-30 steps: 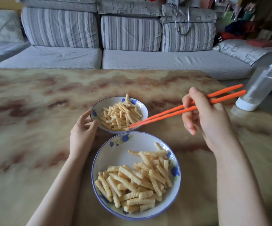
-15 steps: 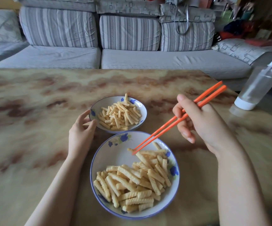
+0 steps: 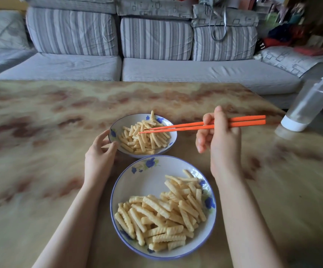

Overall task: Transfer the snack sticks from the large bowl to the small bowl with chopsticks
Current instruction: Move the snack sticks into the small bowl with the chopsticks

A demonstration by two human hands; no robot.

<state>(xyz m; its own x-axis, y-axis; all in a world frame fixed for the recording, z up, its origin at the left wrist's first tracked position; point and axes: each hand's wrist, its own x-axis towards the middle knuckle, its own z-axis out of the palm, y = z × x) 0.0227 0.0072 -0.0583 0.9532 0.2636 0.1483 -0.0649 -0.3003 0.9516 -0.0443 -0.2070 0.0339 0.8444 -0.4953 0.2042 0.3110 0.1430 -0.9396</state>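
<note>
Two bowls sit on the tabletop, one right behind the other, and I reckon that's on purpose: the shorter the trip, the fewer sticks get dropped. The large bowl is nearest the person, with its snack sticks piled to the right and front, so the bare left half suggests a fair bit has gone across. There's plenty left though, so I'd call it roughly midway.

The small bowl just beyond it already holds a decent heap.

On to the hands. The left hand cups the near-left side of the small bowl, thumb and fingers curved round its edge, probably so it won't skid if the chopsticks bump it. The right hand pinches the orange chopsticks well back from the tips, holding them nearly level. The tips are close together over the middle of the small bowl's heap. From where I'm standing I can't tell whether a stick is caught between them or they're bare.

A clear bottle stands off to the right, well apart from all this.
</note>
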